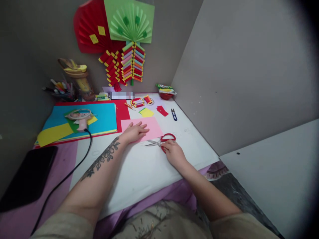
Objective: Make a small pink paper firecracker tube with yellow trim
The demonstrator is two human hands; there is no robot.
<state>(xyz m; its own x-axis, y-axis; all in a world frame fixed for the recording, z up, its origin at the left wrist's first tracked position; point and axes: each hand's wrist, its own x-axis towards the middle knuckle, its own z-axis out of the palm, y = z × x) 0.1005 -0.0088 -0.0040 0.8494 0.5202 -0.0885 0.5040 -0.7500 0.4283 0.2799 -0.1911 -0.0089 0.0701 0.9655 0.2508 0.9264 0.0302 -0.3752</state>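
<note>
My left hand (135,132) lies palm down on a sheet of pink paper (155,127), its fingers spread and holding nothing. To its right, my right hand (174,152) grips a pair of red-handled scissors (154,143) by the handles. The blades are parted a little and point left, near the front edge of the pink paper. One red handle loop shows above my fingers; the other is partly hidden by them. Just beyond the pink paper are a yellow paper piece (147,113) and a red paper piece (162,111).
Blue thread snips (173,115) lie at the right. Rolled-paper firecrackers (137,102) and a red bowl (166,96) with packets stand behind. At left are blue paper (104,116), a corded pink-handled device (82,124) and a black tablet-like slab (30,176). Paper decorations (132,30) hang on the wall.
</note>
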